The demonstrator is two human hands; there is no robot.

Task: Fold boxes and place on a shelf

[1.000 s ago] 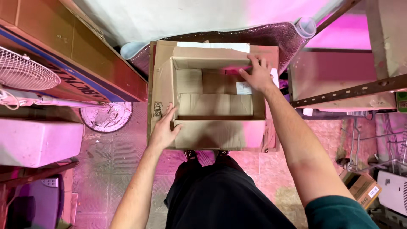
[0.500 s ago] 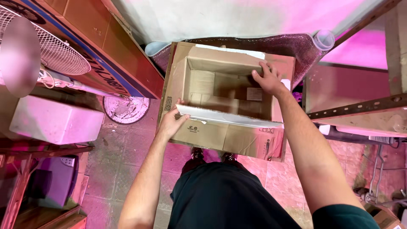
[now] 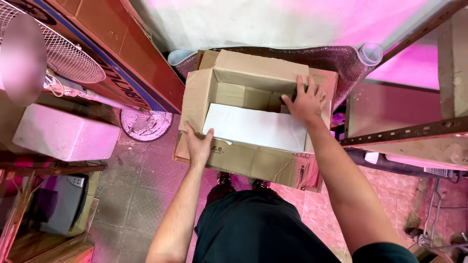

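Observation:
An open brown cardboard box [image 3: 243, 158] is held in front of me, tilted so its near wall faces up. A near flap with a white inner face [image 3: 256, 127] is folded over the opening. My left hand [image 3: 198, 144] grips the box's near left corner, thumb over the edge. My right hand [image 3: 306, 101] presses on the far right flap, fingers spread over the rim. What lies inside the box is hidden by the white flap.
A white fan [image 3: 46, 53] stands at the far left above a white foam block [image 3: 63, 136]. A round fan base [image 3: 145, 124] lies on the tiled floor. A long brown carton [image 3: 126, 53] leans left of the box. A metal shelf frame [image 3: 404, 131] is right.
The box has tilted further toward me and the white-faced flap has folded across its opening. My left hand slid to the near left corner; my right hand stays on the far right rim.

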